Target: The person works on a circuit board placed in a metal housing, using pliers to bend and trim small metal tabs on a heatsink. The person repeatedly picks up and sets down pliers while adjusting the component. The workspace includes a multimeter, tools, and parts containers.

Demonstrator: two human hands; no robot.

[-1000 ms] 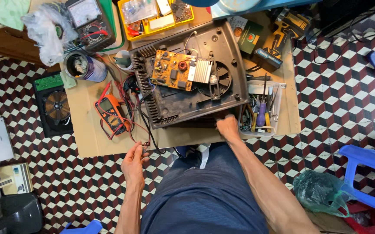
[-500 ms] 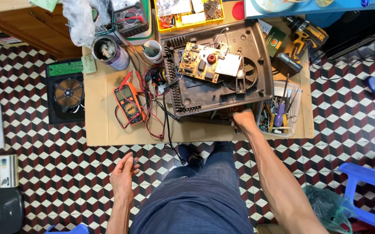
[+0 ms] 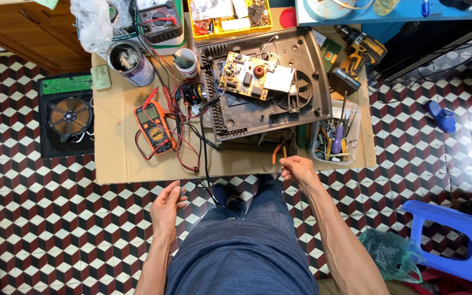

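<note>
Grip on my right hand [image 3: 300, 169] is closed around the orange handles of a pair of pliers [image 3: 279, 154], which point up toward the near edge of the desk [image 3: 117, 164], just in front of the opened dark appliance base [image 3: 263, 117]. My left hand [image 3: 166, 206] hangs loose and half open over the patterned tile floor [image 3: 45, 218], fingers spread, holding nothing and well apart from the pliers. I see the appliance base lying upside down on the cardboard-covered desk, with a circuit board [image 3: 249, 76] and a round fan opening [image 3: 301, 90] exposed inside it. Just right of the pliers stands a clear plastic tub [image 3: 334, 139] full of screwdrivers and small tools. Left of the base lies an orange multimeter [image 3: 153, 128] with red and black leads looping around it. Farther back sit a round tin [image 3: 129, 63], a white cup [image 3: 186, 64], a yellow parts tray [image 3: 230, 16] and a yellow cordless drill [image 3: 358, 57]. On the floor to the left rests a black cooker unit with a copper coil [image 3: 69, 116], and a blue plastic stool [image 3: 459, 240] stands at my right.
</note>
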